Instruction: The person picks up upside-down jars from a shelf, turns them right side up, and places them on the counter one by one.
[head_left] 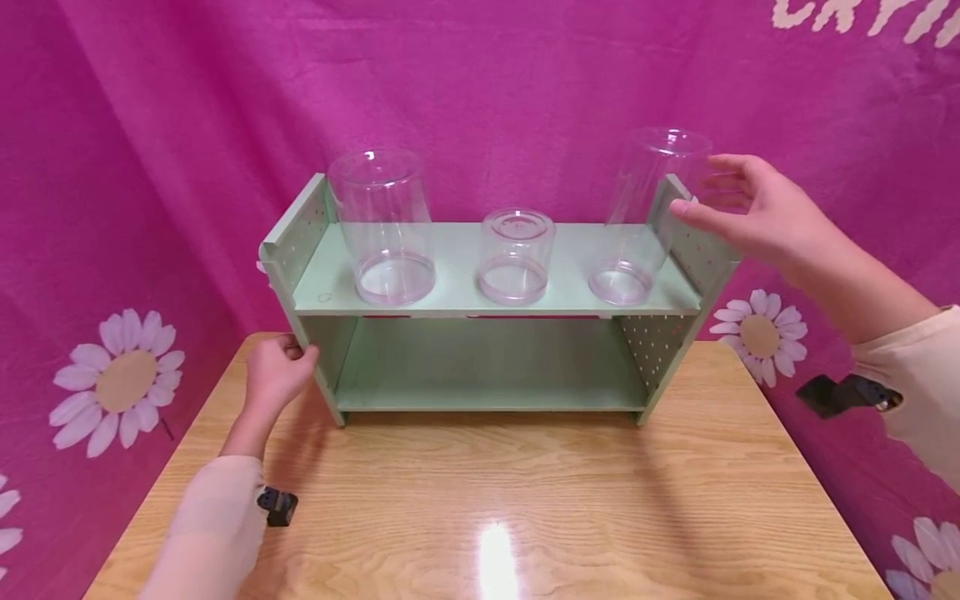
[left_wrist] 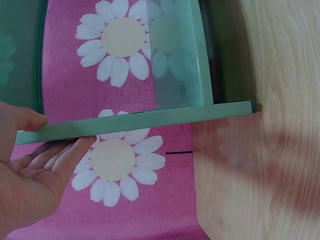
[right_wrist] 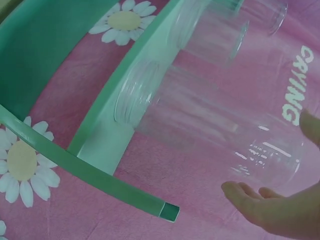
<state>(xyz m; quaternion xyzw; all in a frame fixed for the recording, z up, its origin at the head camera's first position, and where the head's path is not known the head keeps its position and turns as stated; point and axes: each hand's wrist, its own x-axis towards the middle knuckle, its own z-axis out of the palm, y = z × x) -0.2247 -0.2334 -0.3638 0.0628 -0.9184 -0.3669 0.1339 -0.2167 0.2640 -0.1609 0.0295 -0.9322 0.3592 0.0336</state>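
A pale green two-tier shelf stands on the table. My left hand grips its left side panel, thumb on the inner side and fingers on the outer side, as the left wrist view shows. On the top tier stand three clear containers: a wide one at left, a short one in the middle and a tall narrow one at right. Beside the tall container's upper part is my right hand, fingers spread and thumb apart. In the right wrist view its fingertips lie near the container's upper end.
The shelf's right side panel rises between the tall container and my right forearm. Wood-grain tabletop extends in front of the shelf. Magenta cloth with white daisies hangs behind and at both sides.
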